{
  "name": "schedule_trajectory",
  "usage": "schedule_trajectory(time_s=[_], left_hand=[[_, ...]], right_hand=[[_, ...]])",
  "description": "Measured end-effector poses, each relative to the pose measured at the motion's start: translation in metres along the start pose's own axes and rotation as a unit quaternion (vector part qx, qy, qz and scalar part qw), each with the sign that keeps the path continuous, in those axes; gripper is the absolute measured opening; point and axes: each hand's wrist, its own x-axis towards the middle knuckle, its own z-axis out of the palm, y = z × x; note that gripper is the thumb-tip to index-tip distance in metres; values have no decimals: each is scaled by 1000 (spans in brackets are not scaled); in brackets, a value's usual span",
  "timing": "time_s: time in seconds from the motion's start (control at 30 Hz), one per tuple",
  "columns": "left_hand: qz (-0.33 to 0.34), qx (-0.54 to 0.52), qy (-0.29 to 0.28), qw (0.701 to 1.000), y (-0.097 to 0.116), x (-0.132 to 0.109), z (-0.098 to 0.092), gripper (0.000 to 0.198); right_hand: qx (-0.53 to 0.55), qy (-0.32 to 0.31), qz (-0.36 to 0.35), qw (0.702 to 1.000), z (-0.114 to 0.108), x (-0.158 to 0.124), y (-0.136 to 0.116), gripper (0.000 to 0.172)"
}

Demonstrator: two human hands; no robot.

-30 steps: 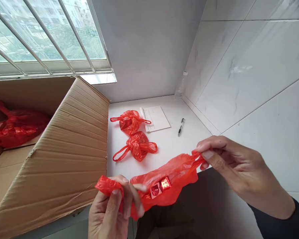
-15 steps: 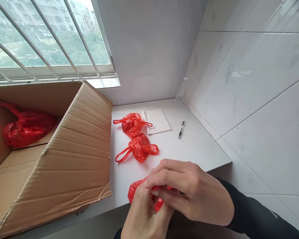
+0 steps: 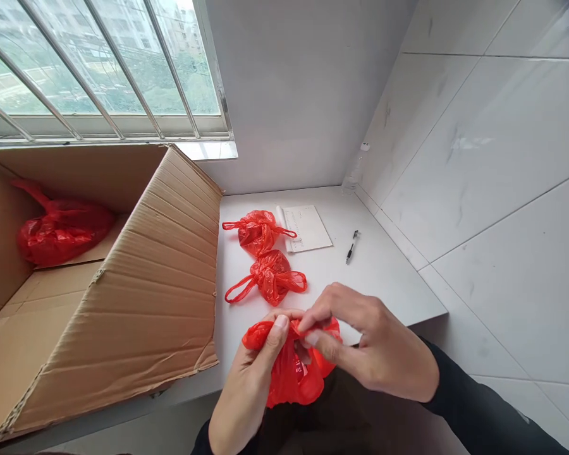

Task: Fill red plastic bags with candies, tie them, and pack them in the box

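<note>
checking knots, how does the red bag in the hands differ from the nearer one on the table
Left hand and right hand grip the held bag; the nearer bag lies on the table. The nearer bag is knotted; the held bag shows no finished knot. Both are red plastic.

I watch from one head-worn camera, tipped forward and down. The hands point(image 3: 372, 347) sit close, the tabletop point(image 3: 384, 284) beyond them.

Right sleeve point(image 3: 483, 398): black, close-fitting; cuff point(image 3: 444, 374) behind bare fingers point(image 3: 346, 306); small pale mark point(image 3: 522, 416) farther back. Left sleeve point(image 3: 201, 440): black.
</note>
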Motion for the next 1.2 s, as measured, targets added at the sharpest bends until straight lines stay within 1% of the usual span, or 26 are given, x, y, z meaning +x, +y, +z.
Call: schedule_trajectory(time_s=[0.07,0.1,0.17,0.23,0.27,0.3,0.37,0.4,0.47,0.5,0.63,0.7,0.77,0.9,1.07,1.2], left_hand=[[21,53,-31,998,4,5,-4,24],[28,88,-42,995,5,6,-7,23],[32,150,-64,986,8,8,-12,23],[37,192,-77,978,10,8,-17,20],[46,208,-75,974,10,7,-19,18],[61,224,-67,970,9,6,-20,16],[101,257,-42,960,7,5,-22,13],[124,277,-29,952,4,5,-22,14],[179,325,-11,928,-1,6,-22,22],[213,354,-4,911,-4,8,-22,28],[362,446,16,818,-18,15,-21,50],[403,465,30,788,-24,18,-21,57],[421,471,47,774,-27,19,-22,59],[422,493,75,757,-29,20,-26,50],[458,506,73,727,-28,24,-25,49],[480,500,75,717,-24,22,-19,49]], right_hand=[[18,-27,-7,999,0,-2,2,9],[23,-26,-3,999,1,-2,5,10],[26,-14,14,999,3,-1,13,24],[27,-22,34,999,6,2,24,37],[32,-33,46,998,8,4,30,37],[40,-46,58,996,9,6,35,34],[59,-58,82,993,13,8,42,28],[65,-60,94,992,14,8,44,28],[69,-68,113,989,16,8,47,29],[71,-76,119,987,16,8,48,29],[89,-120,118,982,19,7,53,26],[94,-133,116,980,20,6,56,25],[99,-132,129,978,20,6,59,23],[117,-111,157,974,18,5,60,17],[92,-67,154,982,17,4,56,12],[145,-76,159,974,16,2,50,10]])
